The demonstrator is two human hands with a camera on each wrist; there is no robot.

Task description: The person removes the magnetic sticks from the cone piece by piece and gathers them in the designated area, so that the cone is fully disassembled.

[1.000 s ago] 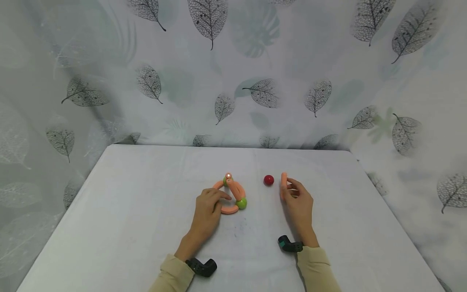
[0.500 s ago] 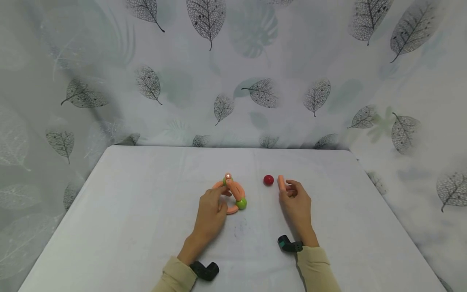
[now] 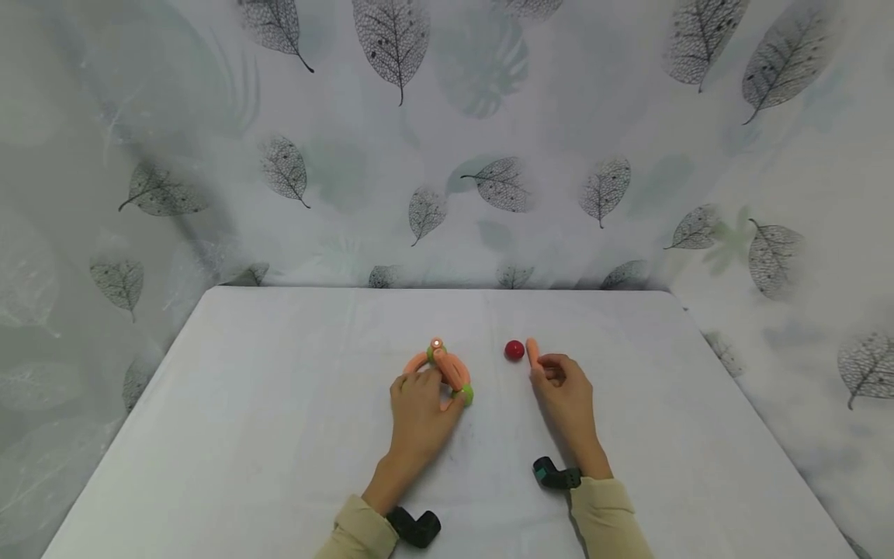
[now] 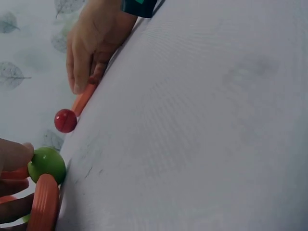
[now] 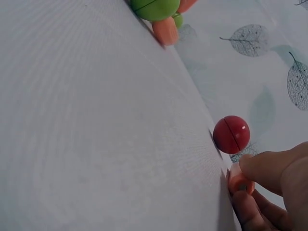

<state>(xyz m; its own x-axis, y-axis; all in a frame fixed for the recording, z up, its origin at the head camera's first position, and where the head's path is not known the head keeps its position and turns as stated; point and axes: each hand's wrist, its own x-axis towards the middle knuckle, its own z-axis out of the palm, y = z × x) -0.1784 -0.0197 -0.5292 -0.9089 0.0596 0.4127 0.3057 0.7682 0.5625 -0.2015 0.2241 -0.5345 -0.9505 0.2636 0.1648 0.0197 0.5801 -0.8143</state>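
Head view: the left hand now grips the orange-and-green frame, and the right hand pinches an orange stick, shifted left to just beside the red ball.

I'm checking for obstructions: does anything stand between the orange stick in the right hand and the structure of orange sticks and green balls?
Yes: the glossy red ball sits on the white table between the orange stick and the structure, close to the stick.
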